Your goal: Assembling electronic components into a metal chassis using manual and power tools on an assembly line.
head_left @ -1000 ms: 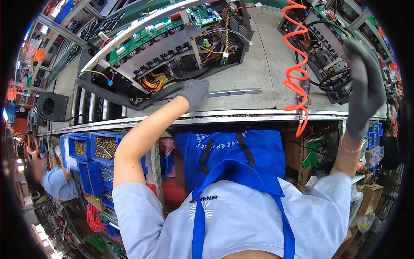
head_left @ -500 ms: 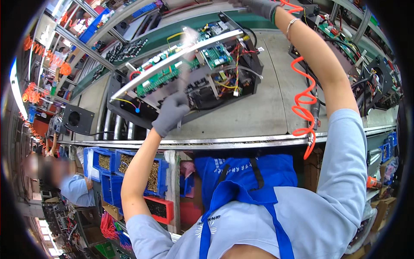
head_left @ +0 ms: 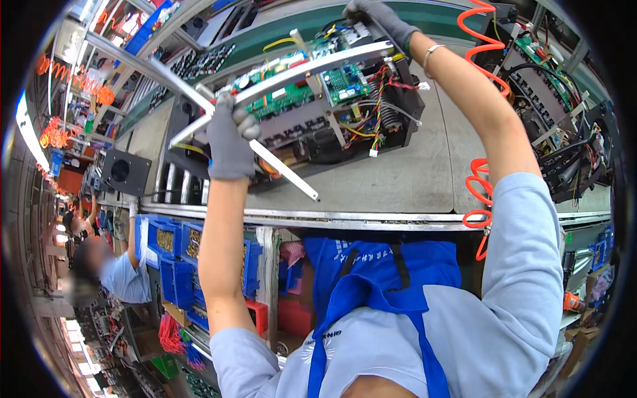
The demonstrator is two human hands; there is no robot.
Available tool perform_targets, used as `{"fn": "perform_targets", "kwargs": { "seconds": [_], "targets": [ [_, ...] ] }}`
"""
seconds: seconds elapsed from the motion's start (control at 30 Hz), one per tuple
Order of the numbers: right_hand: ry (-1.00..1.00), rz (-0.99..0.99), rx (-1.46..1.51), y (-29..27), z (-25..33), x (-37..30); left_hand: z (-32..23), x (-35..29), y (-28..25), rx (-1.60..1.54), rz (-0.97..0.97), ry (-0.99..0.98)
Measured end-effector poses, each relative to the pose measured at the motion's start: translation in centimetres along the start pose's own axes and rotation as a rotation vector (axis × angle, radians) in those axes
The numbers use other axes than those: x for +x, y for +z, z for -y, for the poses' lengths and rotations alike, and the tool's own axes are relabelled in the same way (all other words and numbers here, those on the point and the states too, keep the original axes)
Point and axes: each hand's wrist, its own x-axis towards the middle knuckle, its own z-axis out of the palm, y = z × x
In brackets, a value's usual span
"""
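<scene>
My left hand (head_left: 232,142), in a grey glove, is closed around a slim silver metal bar (head_left: 286,171). It holds the bar slantwise over the left end of an open black electronics chassis (head_left: 410,109). Green circuit boards (head_left: 282,99), a row of dark parts and coloured wires fill the chassis. A second, longer silver bar (head_left: 318,65) lies across it from lower left to upper right, passing behind my left hand. My right hand (head_left: 381,21), also gloved, has its fingers bent over the far right corner of the chassis; the fingertips are partly hidden.
Steel rollers (head_left: 182,189) run under the chassis's left end. A black panel with a round hole (head_left: 123,171) stands farther left. Orange coiled hoses (head_left: 479,192) hang at the right, near another open chassis (head_left: 541,89). Blue screw bins (head_left: 176,282) sit below the bench edge; another person (head_left: 126,275) works at left.
My left hand has moved left and now shows a firm grip on the slanted bar, which was a blur before. My right hand has come nearer, onto the far right corner of the chassis.
</scene>
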Motion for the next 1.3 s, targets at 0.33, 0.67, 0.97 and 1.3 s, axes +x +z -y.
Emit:
{"fn": "perform_targets", "kwargs": {
  "seconds": [0.33, 0.67, 0.97, 1.3],
  "targets": [
    [-0.21, -0.458, -0.408, -0.1, 4.8, -11.5, -2.4, 15.8, -0.6, 0.061, 0.368, -0.386],
    [-0.244, -0.287, -0.66, 23.6, -1.8, -27.8, -5.2, 23.3, 6.6, 1.813, 0.402, 0.347],
    [-0.349, 0.046, -0.702, 32.4, -6.7, -25.1, -4.2, 19.6, 10.8, 1.933, 0.736, 0.656],
    [-0.733, -0.514, -0.619, 12.2, -4.8, -23.5, -11.1, 3.3, 7.0, 1.972, 0.543, 0.806]
  ]
}}
